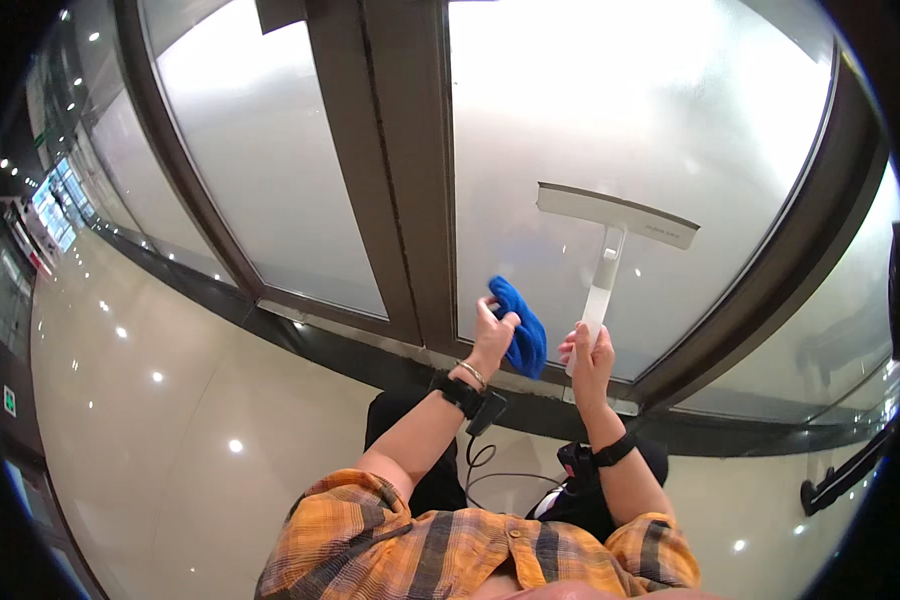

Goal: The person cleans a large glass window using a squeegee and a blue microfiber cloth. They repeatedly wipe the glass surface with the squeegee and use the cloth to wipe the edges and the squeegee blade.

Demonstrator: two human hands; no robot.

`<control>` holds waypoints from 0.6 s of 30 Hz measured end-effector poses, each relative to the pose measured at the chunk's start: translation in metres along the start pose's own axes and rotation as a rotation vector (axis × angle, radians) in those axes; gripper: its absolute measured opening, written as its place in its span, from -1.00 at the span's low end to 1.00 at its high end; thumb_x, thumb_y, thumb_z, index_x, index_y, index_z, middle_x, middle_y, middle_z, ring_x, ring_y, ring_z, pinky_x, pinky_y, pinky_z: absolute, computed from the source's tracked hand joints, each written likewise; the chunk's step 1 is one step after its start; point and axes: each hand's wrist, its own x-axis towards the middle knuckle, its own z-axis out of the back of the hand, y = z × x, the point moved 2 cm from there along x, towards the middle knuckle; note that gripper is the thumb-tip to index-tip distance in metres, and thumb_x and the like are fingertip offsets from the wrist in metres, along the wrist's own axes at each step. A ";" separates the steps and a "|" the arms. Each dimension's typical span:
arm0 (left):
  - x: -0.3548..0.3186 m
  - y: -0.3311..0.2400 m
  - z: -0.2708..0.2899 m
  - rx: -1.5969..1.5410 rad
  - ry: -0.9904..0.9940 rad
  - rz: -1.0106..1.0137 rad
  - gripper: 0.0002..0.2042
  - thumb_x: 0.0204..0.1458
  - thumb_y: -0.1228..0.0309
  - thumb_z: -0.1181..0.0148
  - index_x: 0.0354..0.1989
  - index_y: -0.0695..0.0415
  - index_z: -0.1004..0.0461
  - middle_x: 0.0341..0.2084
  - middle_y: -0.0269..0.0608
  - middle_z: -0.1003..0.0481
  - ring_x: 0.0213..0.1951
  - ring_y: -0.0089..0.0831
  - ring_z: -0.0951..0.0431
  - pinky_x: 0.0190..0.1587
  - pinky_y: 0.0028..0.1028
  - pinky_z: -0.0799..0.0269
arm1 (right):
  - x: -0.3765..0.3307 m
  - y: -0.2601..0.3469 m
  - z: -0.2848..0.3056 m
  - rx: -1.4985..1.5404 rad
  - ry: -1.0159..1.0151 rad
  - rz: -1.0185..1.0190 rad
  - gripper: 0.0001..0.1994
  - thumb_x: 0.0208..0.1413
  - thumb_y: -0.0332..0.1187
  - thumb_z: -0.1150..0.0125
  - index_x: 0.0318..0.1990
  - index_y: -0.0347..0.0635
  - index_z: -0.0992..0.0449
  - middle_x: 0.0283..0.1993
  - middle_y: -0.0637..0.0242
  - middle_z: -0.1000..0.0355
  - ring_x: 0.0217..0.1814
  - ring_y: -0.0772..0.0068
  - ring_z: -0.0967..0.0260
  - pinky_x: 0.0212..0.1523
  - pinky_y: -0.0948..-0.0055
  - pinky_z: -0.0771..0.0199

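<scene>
In front of me stands a frosted glass panel [570, 130] in a dark brown frame. My right hand [592, 362] is closed around the white handle of a window squeegee [615, 215]. Its wide white head is raised before the glass, tilted a little down to the right; whether the blade touches the pane I cannot tell. A bunched blue cloth [520, 335] hangs from my left hand [490, 335], gripped between thumb and fingers, near the lower left corner of the same pane. The cloth hides part of the frame behind it.
Another frosted pane [270, 160] lies left of the brown door frame [370, 150]. A dark base strip [330, 350] runs along the wall above the glossy beige floor [190, 440]. A black cable [475, 465] loops below my wrists. At the far right shows a person's dark leg [850, 465].
</scene>
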 end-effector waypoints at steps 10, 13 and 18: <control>-0.091 -0.039 -0.044 -0.225 0.277 0.036 -0.50 0.27 0.00 0.17 0.23 0.07 -0.18 0.02 -0.29 -0.34 0.08 -0.50 -0.27 0.16 -0.46 -0.17 | 0.007 -0.014 -0.035 -0.228 -0.017 0.396 -0.63 0.19 -0.16 -0.11 -0.12 -0.36 -0.48 0.04 -0.05 -0.32 0.14 0.05 -0.24 0.09 0.25 -0.29; -0.101 -0.058 -0.052 -0.058 0.305 0.052 -0.49 0.16 -0.04 -0.05 0.15 0.04 -0.27 -0.05 -0.33 -0.36 -0.01 -0.50 -0.37 0.01 -0.44 -0.35 | -0.002 -0.015 -0.035 -0.370 -0.025 0.464 -0.65 0.12 -0.18 -0.13 -0.10 -0.31 -0.47 0.16 -0.06 -0.22 0.20 -0.09 -0.18 0.14 0.16 -0.28; -0.104 -0.089 -0.064 -0.092 0.312 0.055 -0.65 0.17 0.14 -0.11 0.04 0.05 -0.33 -0.21 -0.38 -0.43 -0.16 -0.60 -0.44 -0.13 -0.52 -0.43 | -0.029 0.026 -0.017 -0.426 0.027 0.632 -0.66 0.25 -0.16 0.14 0.01 -0.13 -0.42 0.29 -0.04 -0.08 0.28 -0.18 -0.09 0.18 0.10 -0.23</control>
